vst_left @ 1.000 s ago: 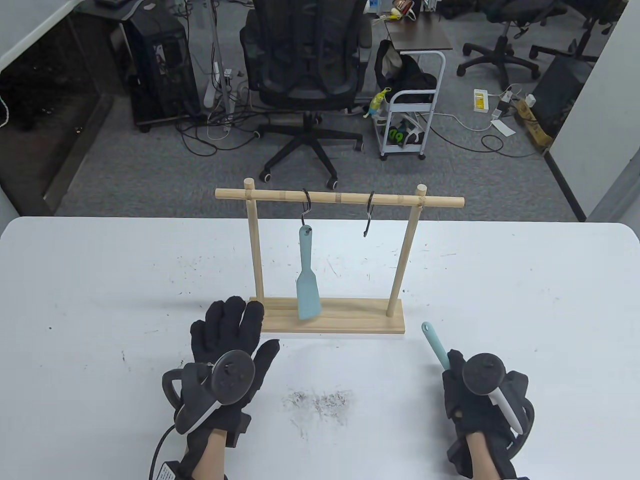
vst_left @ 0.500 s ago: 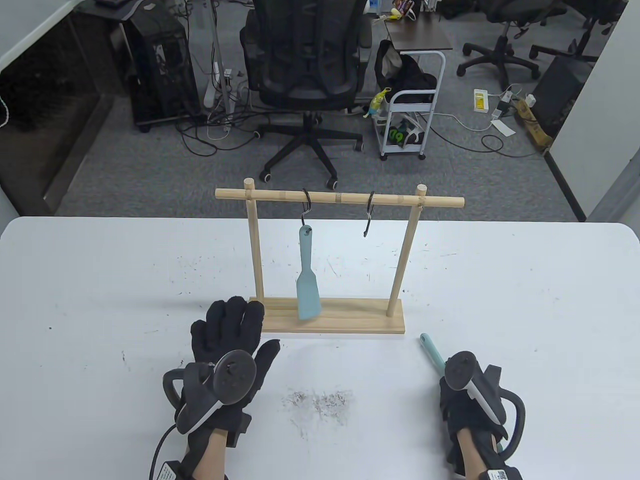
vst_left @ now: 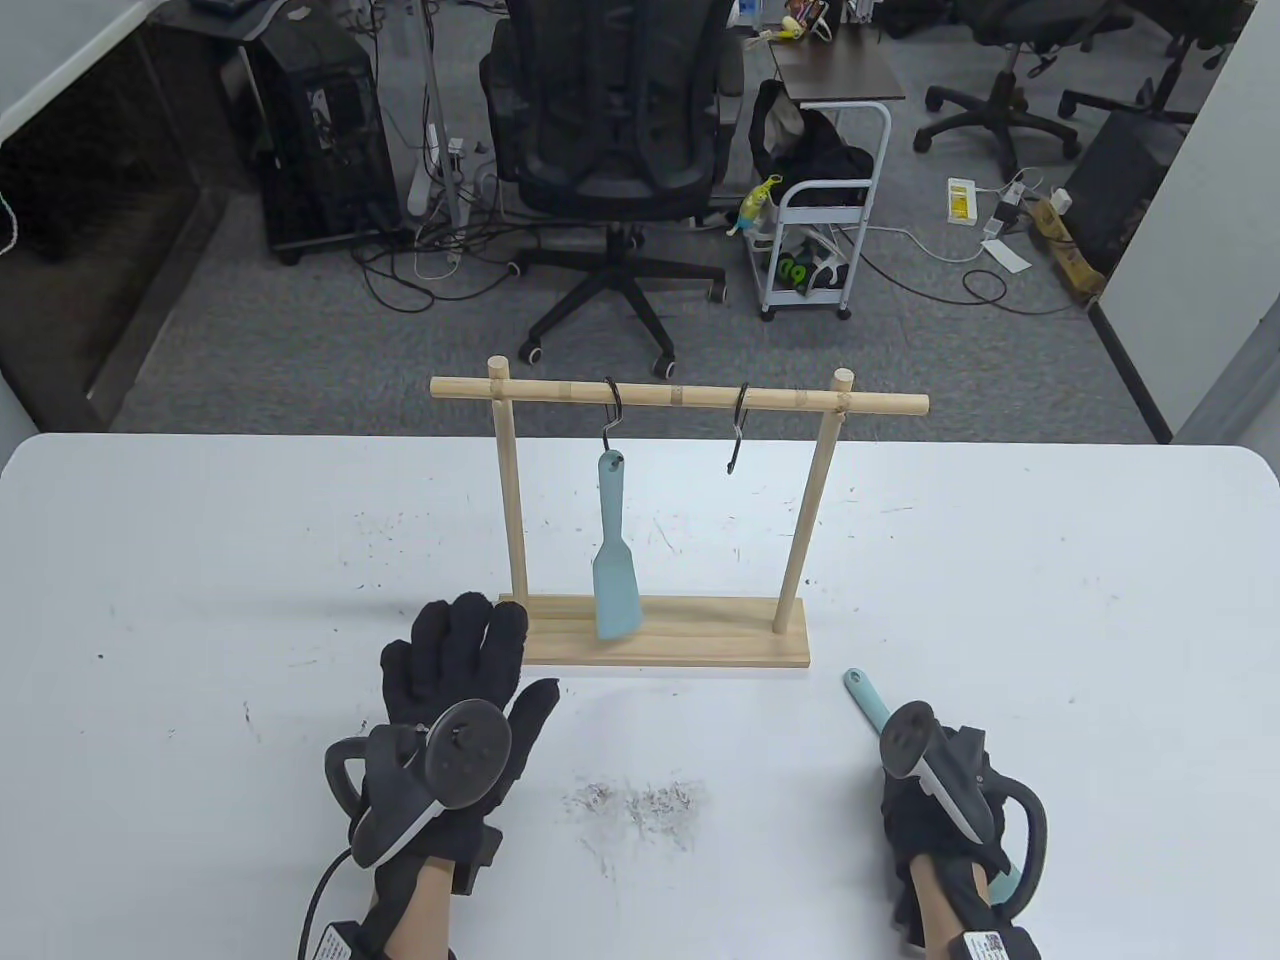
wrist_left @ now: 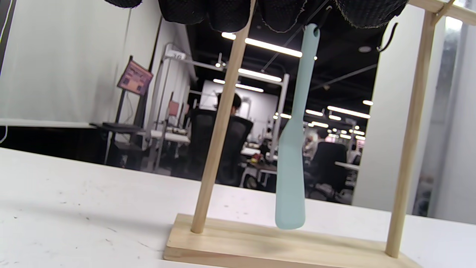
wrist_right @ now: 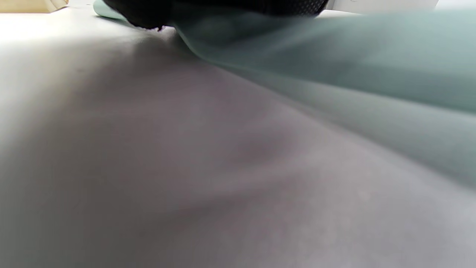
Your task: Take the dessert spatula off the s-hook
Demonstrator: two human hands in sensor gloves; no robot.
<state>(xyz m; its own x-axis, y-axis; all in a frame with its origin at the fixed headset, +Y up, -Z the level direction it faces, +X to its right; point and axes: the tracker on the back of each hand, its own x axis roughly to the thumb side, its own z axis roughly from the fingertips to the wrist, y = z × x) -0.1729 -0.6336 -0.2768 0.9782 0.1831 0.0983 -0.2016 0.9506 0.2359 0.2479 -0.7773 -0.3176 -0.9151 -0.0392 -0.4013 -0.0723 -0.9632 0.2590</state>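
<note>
Your right hand (vst_left: 935, 810) grips a teal spatula (vst_left: 866, 696) low over the table (vst_left: 200, 560), to the right of the wooden rack's base (vst_left: 700, 640). In the table view only the handle end, with its hanging hole, sticks out past your fingers toward the rack, and a sliver of teal shows behind your wrist. The right wrist view adds what the overhead camera hides: the blade (wrist_right: 353, 74) is a wide blurred teal band right by the lens, close above the table, with your gloved fingers (wrist_right: 156, 11) closed around the handle at the top edge.

The right hook (vst_left: 737, 440) on the rail (vst_left: 680, 396) hangs bare. The left hook (vst_left: 611, 415) carries a second teal spatula (vst_left: 612, 560), hanging upright with its blade tip just above the base. The left wrist view shows that one from the side, its handle hole (wrist_left: 314, 31) threaded on the hook and the blade (wrist_left: 290, 186) clear of the base by a small gap, which the table view cannot settle.

Your left hand (vst_left: 455, 690) lies flat and spread, holding nothing, fingertips touching or just short of the base's left end; which, I cannot tell.
</note>
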